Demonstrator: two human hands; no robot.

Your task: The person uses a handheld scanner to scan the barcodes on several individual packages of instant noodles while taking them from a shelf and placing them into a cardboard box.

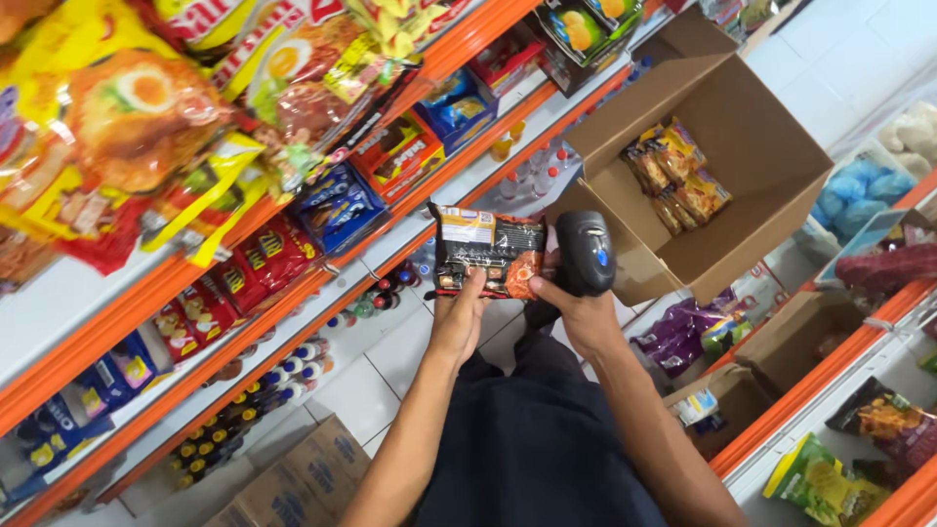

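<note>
Dark trousers [532, 444] are filling the near foreground beneath both forearms. Fingers of the left hand [459, 317] are pinching the lower edge of one black noodle packet [488, 252], holding it flat and face-up so its printed back is turned toward the scanner. Right hand [583, 314] is wrapping closed around one black handheld scanner [584, 252], its head touching the packet's right edge. Beyond, one open cardboard box [742, 166] is tilting toward the person, showing a small heap of similar packets, too bunched to count.
</note>
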